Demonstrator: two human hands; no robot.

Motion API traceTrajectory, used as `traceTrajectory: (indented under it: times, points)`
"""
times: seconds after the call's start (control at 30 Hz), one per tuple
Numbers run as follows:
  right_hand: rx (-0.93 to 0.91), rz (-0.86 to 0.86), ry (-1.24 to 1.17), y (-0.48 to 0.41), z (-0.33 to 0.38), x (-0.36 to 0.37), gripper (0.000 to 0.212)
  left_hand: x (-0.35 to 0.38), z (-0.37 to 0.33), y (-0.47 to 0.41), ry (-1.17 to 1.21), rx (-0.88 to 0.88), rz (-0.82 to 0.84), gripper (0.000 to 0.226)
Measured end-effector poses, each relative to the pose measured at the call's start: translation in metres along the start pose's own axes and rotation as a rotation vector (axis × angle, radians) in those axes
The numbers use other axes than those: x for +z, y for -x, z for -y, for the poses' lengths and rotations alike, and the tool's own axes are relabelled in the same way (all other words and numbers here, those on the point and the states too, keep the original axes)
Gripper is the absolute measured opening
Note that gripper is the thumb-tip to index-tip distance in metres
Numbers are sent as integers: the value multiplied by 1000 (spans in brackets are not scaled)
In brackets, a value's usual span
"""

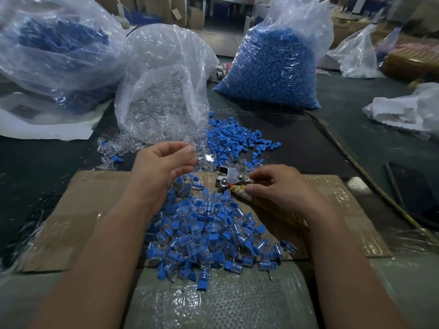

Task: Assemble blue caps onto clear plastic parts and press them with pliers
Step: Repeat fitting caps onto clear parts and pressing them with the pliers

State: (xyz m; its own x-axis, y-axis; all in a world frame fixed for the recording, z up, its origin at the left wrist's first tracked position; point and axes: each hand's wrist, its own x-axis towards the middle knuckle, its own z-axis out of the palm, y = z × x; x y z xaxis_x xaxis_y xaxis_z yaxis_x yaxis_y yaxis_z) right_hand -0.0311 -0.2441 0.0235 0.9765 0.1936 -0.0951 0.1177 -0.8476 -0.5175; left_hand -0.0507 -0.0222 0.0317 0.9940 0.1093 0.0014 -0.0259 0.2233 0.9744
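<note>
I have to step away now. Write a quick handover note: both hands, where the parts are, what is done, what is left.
Left hand: fingers curled above the loose clear plastic parts; whether it holds one is unclear.
Right hand: on the wrapped handle of the metal pliers.
Loose blue caps lie beyond the pliers.
Done: a heap of assembled blue-capped clear pieces on the cardboard sheet.
Left: plenty, going by the full bag of blue caps and bag of clear parts.

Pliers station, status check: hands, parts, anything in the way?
Right hand shut on pliers handle. Left hand curled above clear parts, grip unclear. Finished pile on cardboard. Loose blue caps within reach; nothing blocking.
</note>
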Motion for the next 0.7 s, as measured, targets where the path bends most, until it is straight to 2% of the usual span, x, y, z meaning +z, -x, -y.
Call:
traceTrajectory:
  times: [0.07,0.2,0.33,0.43,0.7]
  points:
    - [-14,0,8,-1,-1,0,37,-2,2,2,-12,4,-9,22]
    - [-37,-91,-54,-3,-1,-1,36,-3,2,3,11,27,-22,20]
    - [-45,-260,-77,-16,5,-19,16,2,6,3,95,27,-23,12]
    - [45,-269,-31,-37,7,-31,6,6,9,4,25,46,-5,12]
    - [224,-159,144,-85,0,-19,26,8,8,6,-81,39,29,12]
